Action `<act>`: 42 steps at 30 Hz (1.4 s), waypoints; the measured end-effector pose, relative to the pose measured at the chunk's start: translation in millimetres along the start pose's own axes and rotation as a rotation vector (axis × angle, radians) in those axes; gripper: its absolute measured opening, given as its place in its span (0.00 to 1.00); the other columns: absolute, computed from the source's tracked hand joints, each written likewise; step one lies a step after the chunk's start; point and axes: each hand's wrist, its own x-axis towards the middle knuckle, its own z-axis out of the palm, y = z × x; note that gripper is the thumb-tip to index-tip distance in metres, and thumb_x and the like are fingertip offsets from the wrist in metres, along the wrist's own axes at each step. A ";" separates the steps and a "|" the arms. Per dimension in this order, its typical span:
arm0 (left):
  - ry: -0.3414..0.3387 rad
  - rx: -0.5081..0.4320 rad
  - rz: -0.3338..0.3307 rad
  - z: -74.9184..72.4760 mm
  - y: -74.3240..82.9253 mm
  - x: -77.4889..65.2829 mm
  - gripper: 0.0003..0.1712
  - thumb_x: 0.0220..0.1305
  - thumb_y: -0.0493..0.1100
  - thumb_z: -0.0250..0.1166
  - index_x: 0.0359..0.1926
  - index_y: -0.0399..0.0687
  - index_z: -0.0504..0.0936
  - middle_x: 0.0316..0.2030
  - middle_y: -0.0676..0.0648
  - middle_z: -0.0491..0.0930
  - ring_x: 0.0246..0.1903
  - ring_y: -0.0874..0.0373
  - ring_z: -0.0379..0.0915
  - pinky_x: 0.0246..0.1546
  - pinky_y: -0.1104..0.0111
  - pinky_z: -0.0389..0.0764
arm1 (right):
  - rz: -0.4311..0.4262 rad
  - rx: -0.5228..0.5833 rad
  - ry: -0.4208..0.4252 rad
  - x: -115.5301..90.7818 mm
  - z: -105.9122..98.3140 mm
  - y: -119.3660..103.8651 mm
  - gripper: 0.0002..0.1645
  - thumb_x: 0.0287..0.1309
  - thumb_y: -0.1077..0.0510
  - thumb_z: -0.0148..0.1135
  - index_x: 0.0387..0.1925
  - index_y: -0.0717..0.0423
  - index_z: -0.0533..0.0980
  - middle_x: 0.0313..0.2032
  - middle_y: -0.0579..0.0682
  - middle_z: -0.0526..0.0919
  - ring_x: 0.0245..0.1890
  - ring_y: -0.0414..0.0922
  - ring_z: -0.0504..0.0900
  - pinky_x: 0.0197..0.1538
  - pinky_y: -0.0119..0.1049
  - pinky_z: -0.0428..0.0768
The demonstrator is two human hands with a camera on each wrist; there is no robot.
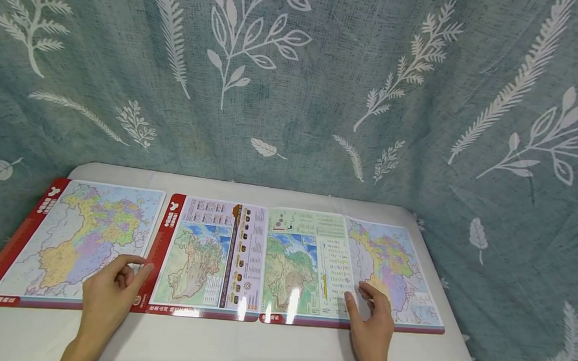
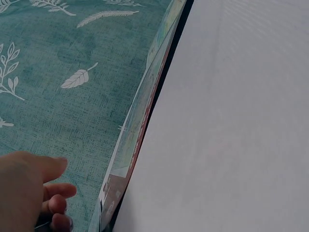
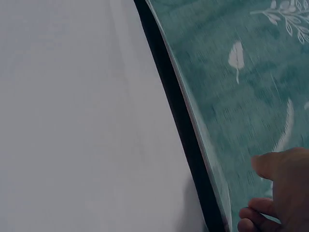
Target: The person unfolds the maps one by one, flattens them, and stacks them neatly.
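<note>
Resting on a row of glossy map sheets, both hands lie flat with relaxed fingers and grip nothing. The left hand (image 1: 107,291) sits near the front edge of the tabletop (image 1: 243,345), fingertips on the seam where the left map (image 1: 73,235) meets the red border of the second map (image 1: 203,257). The right hand (image 1: 372,319) presses its spread fingers on the join between the third map (image 1: 300,262) and the right map (image 1: 396,266), whose near edge overlaps it slightly — the third one seems to tuck beneath.

To do this well, I judge, the sheets want light, even pressure from flat fingers, sliding them so their front edges line up parallel to the tabletop's front edge without buckling; the gloss suggests they slip easily.

All four sheets lie side by side across the back half of the white tabletop, the left map's corner reaching past the left edge. Behind hangs a teal curtain (image 1: 322,85) printed with white leaves.
</note>
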 end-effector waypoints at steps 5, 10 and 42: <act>0.046 -0.012 0.038 -3.7 -2.9 1.8 0.11 0.53 0.39 0.83 0.35 0.49 0.88 0.14 0.56 0.66 0.15 0.70 0.54 0.19 0.74 0.56 | -0.119 0.027 -0.047 -7.1 22.2 -24.3 0.29 0.55 0.59 0.81 0.57 0.58 0.79 0.53 0.52 0.84 0.55 0.49 0.78 0.61 0.37 0.69; 0.049 -0.007 0.050 -4.6 -4.5 1.5 0.11 0.53 0.39 0.83 0.35 0.50 0.88 0.13 0.56 0.65 0.14 0.72 0.52 0.18 0.74 0.55 | -0.188 0.051 -0.117 -14.8 40.8 -49.8 0.29 0.57 0.56 0.80 0.58 0.56 0.79 0.54 0.50 0.83 0.58 0.47 0.77 0.61 0.39 0.70; 0.088 0.103 0.021 -14.4 -13.6 8.1 0.09 0.57 0.40 0.80 0.34 0.43 0.87 0.18 0.53 0.70 0.23 0.64 0.61 0.26 0.74 0.60 | -0.404 0.284 -0.249 -57.5 118.6 -145.2 0.23 0.59 0.58 0.76 0.55 0.54 0.80 0.48 0.47 0.83 0.48 0.44 0.78 0.49 0.36 0.78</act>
